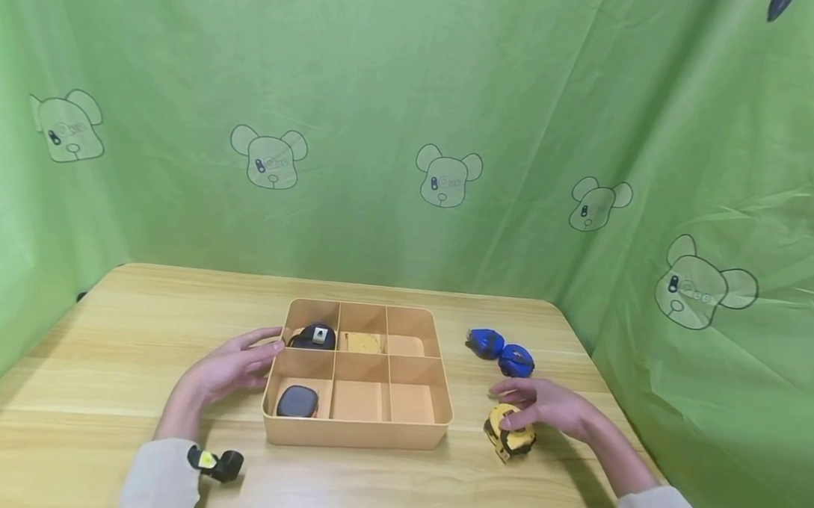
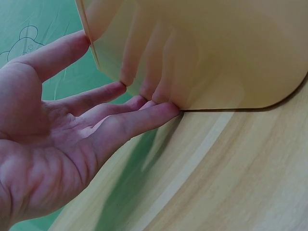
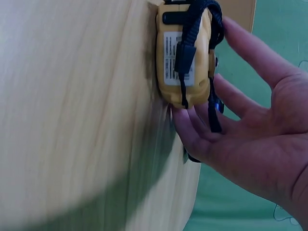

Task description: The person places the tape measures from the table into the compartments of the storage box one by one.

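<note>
Left hand: flat, fingers straight, tips pressed to the left wall of the tray; holds nothing.
Right hand: fingers spread and nearly straight, lying against the yellow tape; not curled round it.
Yellow tape: on the table, just right of the tray's near right corner, under the right fingers.
Tray: tan, six compartments, mid-table. Back left holds a black tape, front left a dark pad, back middle a yellow item; what it is, cannot tell.
Blue tapes: two, touching each other, behind the right hand, right of the tray.
Table: light wood grain, rounded corners.
Room: green cloth with bear-head prints on all sides.
Head view only: whole layout, tray contents, blue tapes, pale sleeves.
Left wrist view only: fingertips meeting the tray wall at the table line, thumb on the tray's edge.
Right wrist view only: label and black strap on the yellow tape, fingers against its side.
</note>
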`<act>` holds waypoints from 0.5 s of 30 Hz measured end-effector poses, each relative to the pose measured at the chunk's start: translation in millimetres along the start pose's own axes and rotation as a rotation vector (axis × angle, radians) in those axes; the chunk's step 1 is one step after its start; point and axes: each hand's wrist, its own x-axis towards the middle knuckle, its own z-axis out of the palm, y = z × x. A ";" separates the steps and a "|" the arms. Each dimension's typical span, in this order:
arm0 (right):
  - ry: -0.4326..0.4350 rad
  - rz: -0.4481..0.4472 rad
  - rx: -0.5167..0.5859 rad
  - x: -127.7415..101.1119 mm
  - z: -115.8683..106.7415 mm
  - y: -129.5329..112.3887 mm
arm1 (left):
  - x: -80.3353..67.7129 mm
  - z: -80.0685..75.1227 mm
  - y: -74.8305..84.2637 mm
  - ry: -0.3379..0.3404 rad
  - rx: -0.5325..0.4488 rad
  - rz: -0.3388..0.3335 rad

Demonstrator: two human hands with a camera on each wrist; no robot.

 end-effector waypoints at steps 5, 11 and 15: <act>-0.061 -0.033 -0.007 -2.4 -4.8 6.5 | 0.0 -0.1 -0.5 -0.001 0.012 0.000; -0.141 -0.069 0.000 -4.7 -9.4 11.6 | 0.1 -0.4 -0.6 0.001 0.014 0.001; -0.182 -0.076 0.064 -6.0 -10.0 14.8 | 0.2 -0.6 -0.5 0.005 0.013 -0.001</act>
